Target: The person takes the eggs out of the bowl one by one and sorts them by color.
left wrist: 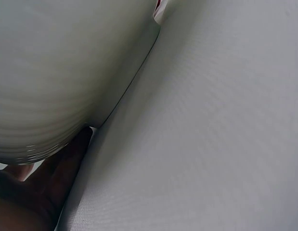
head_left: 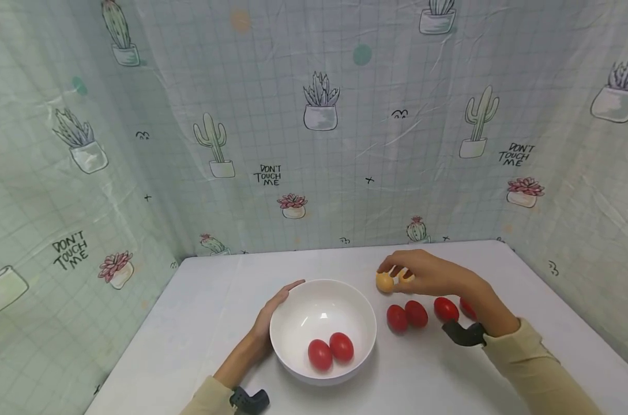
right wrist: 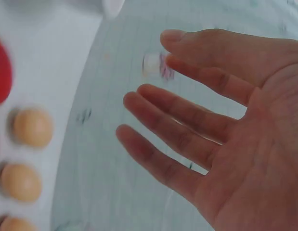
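Note:
A white bowl with two red eggs inside stands on the white table. My left hand rests along the bowl's outer left side, fingertips by the far rim. In the left wrist view, a dark finger reaches to the foot of the bowl. My right hand is over the yellowish-tan eggs, its fingertips close to the nearest tan egg. Its fingers are extended and spread in the right wrist view, with nothing between them. Another tan egg is partly hidden behind the fingers.
Several more red eggs lie right of the bowl, one partly hidden by the right wrist. Three tan eggs line up in the right wrist view. A patterned cloth hangs behind and at both sides of the table.

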`<state>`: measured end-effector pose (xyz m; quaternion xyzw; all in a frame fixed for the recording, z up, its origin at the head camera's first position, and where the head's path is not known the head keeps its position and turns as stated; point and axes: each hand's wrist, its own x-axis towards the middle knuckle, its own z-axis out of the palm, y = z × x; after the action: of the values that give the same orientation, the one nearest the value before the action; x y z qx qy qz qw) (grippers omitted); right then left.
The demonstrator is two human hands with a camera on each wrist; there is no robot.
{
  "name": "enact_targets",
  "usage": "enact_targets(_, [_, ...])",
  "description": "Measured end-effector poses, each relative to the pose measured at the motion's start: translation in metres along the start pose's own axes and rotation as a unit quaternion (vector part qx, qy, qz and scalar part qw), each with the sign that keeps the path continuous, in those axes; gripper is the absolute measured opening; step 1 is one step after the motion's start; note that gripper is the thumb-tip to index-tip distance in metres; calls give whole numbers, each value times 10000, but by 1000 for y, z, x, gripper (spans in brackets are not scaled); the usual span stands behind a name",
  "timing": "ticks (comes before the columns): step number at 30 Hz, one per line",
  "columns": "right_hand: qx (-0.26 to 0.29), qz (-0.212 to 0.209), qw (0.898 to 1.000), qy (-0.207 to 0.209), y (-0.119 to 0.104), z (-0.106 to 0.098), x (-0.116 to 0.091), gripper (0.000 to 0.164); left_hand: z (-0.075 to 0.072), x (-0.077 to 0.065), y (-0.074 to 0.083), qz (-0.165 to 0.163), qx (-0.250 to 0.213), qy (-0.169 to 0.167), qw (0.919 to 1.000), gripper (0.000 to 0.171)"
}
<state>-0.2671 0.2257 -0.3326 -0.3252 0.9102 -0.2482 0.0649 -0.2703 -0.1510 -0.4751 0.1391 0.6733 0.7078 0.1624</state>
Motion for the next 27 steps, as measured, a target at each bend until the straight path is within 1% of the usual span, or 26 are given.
enact_targets(5, [-205,-413,9983,-369,-33,6,27,33,0,1,2,23,-2,-25,10000,57])
enact_targets(7, [-208,-505,9971,-538,-46,8,36,35,0,1,2,22,-14,-43,10000,57])
enact_targets(13, [-327,-773,9912,-1024,-74,17,60,36,-1,0,0,-34,-109,-59,9999,57])
enact_targets(18, [-436,-919,9853,-1372,-87,25,76,36,-2,0,-1,-62,-79,-10,9999,57])
enact_targets(22, [-410,-868,9823,-1606,-91,32,87,37,-2,0,-1,-50,-43,32,10000,56])
enact_targets(27, [-408,-761,9794,-1825,-92,41,97,37,-2,1,-1,-9,-4,-7,10000,57])
